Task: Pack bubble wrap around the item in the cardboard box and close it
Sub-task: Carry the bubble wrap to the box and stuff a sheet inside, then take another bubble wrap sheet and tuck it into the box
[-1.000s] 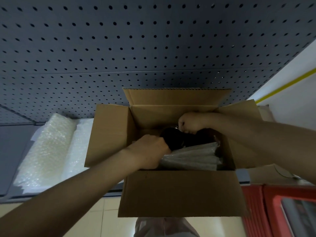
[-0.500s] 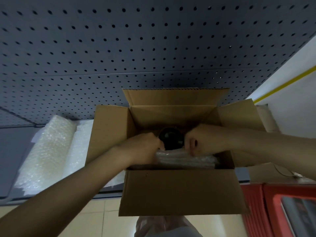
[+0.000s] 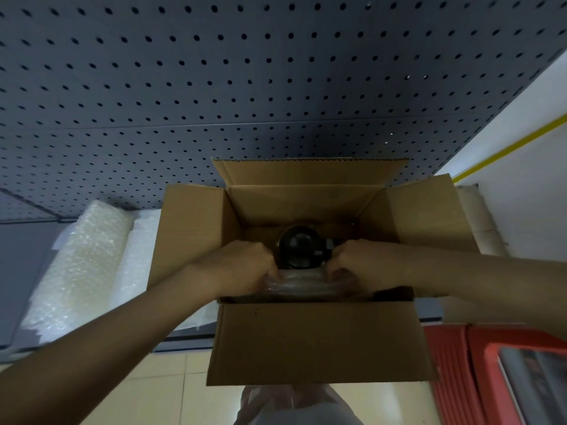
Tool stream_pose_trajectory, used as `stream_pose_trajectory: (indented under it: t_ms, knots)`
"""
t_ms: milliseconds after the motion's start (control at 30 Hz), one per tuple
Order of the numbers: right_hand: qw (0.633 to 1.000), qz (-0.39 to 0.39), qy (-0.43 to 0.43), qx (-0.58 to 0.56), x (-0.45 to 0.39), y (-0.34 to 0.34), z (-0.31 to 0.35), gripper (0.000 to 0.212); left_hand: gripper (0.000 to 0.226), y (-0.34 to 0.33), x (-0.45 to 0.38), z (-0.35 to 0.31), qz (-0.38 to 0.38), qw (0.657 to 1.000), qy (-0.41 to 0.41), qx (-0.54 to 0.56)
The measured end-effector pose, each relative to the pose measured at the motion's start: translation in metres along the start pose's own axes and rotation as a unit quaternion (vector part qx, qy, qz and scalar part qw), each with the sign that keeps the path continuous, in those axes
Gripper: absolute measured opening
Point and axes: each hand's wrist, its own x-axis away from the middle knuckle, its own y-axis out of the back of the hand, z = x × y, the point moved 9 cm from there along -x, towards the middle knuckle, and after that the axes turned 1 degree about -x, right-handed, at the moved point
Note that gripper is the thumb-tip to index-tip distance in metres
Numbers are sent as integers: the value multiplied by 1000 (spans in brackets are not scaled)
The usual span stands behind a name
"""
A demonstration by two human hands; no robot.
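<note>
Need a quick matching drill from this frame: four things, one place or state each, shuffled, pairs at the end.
Things:
1. brown cardboard box
2. round black item
3. white bubble wrap roll
4. red plastic crate

Places or states:
A. lying left of the box
B. low at the right edge
C. flaps open
D. inside the box, behind the clear wrap that both hands grip

Pairs: 1-C, 2-D, 3-A, 4-B

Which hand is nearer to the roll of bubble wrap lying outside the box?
Left. The left hand is inside the brown cardboard box on the side nearest the white bubble wrap roll; the right hand is on the box's far side.
</note>
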Motion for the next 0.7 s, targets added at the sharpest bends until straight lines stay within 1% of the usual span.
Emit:
stream_pose_trajectory:
  t_ms: [67, 167, 267, 400, 533, 600, 700]
  knots:
    - [1000, -16, -12, 0, -2, -7, 1, 21, 30, -18, -5, 0, 48, 998, 0, -27]
    - [999, -32, -25, -25, -5, -11, 4, 27, 39, -40, -12, 9, 111, 993, 8, -44]
    - [998, -33, -41, -35, -10, -12, -3, 23, 38, -40, -14, 10, 125, 992, 11, -30]
    - [998, -13, -57, -28, -9, -4, -9, 17, 35, -24, -8, 9, 96, 995, 31, 13]
    - [997, 13, -79, -12, 6, 16, 0, 36, 38, 4, 5, 2, 27, 998, 57, 26]
    - [997, 13, -81, -13, 13, 30, 9, 43, 37, 19, 15, 0, -12, 997, 67, 28]
    - [997, -1, -79, -14, 21, 51, 25, 49, 30, 36, 31, 1, -46, 995, 90, 6]
